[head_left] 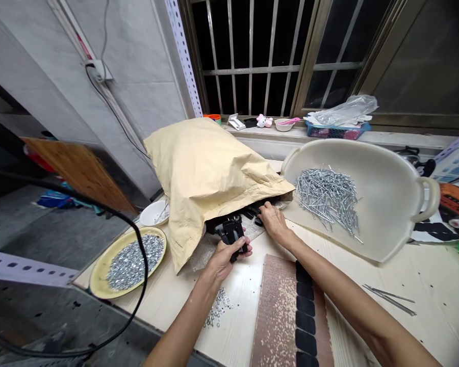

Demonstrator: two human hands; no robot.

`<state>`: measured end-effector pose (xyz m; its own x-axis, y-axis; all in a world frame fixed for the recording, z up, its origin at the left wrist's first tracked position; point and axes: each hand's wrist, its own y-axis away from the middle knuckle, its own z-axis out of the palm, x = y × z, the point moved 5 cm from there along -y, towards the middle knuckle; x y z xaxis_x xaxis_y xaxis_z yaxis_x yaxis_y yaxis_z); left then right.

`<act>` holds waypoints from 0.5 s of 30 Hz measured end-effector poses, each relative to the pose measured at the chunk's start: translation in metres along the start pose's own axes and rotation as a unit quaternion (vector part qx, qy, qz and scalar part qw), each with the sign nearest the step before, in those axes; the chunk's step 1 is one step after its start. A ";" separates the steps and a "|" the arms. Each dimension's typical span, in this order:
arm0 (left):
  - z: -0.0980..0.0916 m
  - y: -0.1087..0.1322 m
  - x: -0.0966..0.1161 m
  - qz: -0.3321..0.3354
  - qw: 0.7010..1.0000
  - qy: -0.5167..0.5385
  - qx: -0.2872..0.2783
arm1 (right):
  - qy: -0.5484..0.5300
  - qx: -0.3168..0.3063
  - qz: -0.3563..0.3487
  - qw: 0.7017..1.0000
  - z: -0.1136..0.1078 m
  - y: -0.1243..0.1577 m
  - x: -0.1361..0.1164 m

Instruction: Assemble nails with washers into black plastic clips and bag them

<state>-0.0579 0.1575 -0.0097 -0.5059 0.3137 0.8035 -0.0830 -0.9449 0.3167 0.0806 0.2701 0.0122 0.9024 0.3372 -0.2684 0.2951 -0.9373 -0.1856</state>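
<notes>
Well, left hand (224, 259): fingers wrapped around a black part (230, 235)
Right hand (274, 221): fingers spread over black pieces (254, 212)
Cut off: pieces running under the paper bag (204, 178)

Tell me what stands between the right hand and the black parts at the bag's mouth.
Nothing visible does: the right hand is already at the black parts, which lie under the edge of the bag.

No readable text, labels or numbers; the printed carton (454, 164) and orange packaging (457, 200) beyond the tabletop's (416, 275) right edge are too blurred to read.
</notes>
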 end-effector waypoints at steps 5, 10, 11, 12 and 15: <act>0.006 0.000 0.001 0.000 1.000 0.017 0.010 | 0.014 0.004 0.022 1.000 0.014 0.009 -0.004; -0.002 -0.006 -0.006 0.016 0.997 0.000 0.079 | 0.013 0.014 0.045 0.999 0.007 0.030 0.005; -0.004 -0.006 -0.007 0.016 0.995 -0.005 0.096 | 0.011 0.017 0.054 0.998 0.001 0.035 0.008; -0.006 -0.006 -0.008 0.017 0.994 -0.012 0.112 | 0.002 0.020 0.063 0.998 -0.006 0.042 0.009; -0.002 -0.006 -0.010 0.032 0.991 -0.030 0.130 | -0.084 0.026 0.064 0.994 -0.030 0.071 -0.001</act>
<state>-0.0541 0.1594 -0.0209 -0.4509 0.2654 0.8522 0.1751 -0.9099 0.3760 0.1101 0.2011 0.0277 0.8653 0.2298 -0.4454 0.1607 -0.9690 -0.1879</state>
